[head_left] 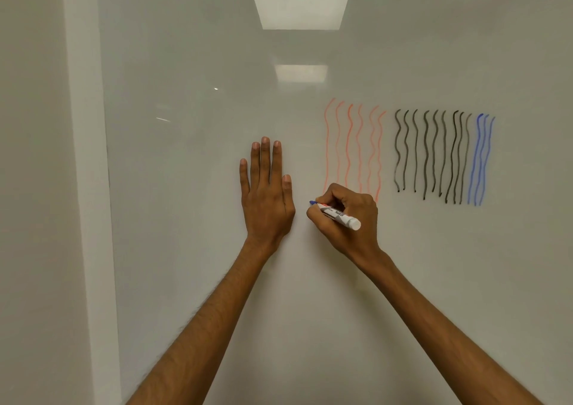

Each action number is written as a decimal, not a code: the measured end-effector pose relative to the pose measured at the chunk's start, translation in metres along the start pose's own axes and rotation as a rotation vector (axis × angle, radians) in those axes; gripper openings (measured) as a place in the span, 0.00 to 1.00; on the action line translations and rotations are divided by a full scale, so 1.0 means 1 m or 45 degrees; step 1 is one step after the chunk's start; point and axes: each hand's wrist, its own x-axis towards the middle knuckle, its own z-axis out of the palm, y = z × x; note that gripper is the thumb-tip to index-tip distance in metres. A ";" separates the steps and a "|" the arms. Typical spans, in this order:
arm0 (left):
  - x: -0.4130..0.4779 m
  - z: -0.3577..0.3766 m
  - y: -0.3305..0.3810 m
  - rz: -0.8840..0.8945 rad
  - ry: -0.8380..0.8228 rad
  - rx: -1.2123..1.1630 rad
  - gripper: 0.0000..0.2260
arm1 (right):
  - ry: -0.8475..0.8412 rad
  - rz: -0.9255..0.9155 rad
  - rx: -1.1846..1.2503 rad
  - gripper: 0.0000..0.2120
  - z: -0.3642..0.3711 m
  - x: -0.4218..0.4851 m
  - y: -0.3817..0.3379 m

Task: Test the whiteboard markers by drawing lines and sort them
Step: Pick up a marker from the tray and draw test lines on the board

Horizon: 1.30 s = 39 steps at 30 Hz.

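Note:
A glossy whiteboard (341, 296) fills the view. My right hand (348, 218) grips a white whiteboard marker (339, 215) with a blue tip, the tip pointing left and close to the board just below the red lines. My left hand (266, 193) lies flat on the board with straight fingers, left of the marker tip. Several faint wavy red lines (353, 147) run down the board above my right hand. Further right stand several wavy black lines (431, 153) and then three wavy blue lines (480, 159).
The board's left edge (108, 187) meets a white wall strip (83, 156). Ceiling lights (300, 1) reflect in the upper board. Bare board surface spreads to the left of my left hand and below both arms.

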 end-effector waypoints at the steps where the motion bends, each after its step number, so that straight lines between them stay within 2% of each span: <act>1: 0.000 0.000 0.000 -0.002 -0.005 -0.001 0.25 | 0.010 -0.013 0.035 0.06 -0.001 0.003 -0.002; 4: 0.000 0.000 0.000 -0.007 -0.019 -0.008 0.25 | 0.095 -0.044 0.151 0.05 -0.007 0.019 -0.011; 9: -0.001 -0.001 0.000 -0.002 -0.012 -0.005 0.25 | 0.220 -0.034 0.260 0.11 -0.007 0.067 -0.025; 15: -0.001 0.001 -0.001 -0.011 -0.022 0.012 0.25 | 0.302 -0.036 0.256 0.10 0.004 0.116 -0.026; 25: -0.002 0.000 0.000 -0.011 -0.021 -0.006 0.25 | 0.189 -0.034 0.290 0.11 0.013 0.101 -0.011; 30: -0.001 0.000 0.000 -0.009 -0.013 -0.003 0.25 | 0.100 -0.084 0.225 0.12 0.011 0.084 -0.008; 39: -0.001 0.001 -0.001 0.000 0.004 0.001 0.25 | 0.080 -0.150 0.079 0.09 0.012 0.061 0.001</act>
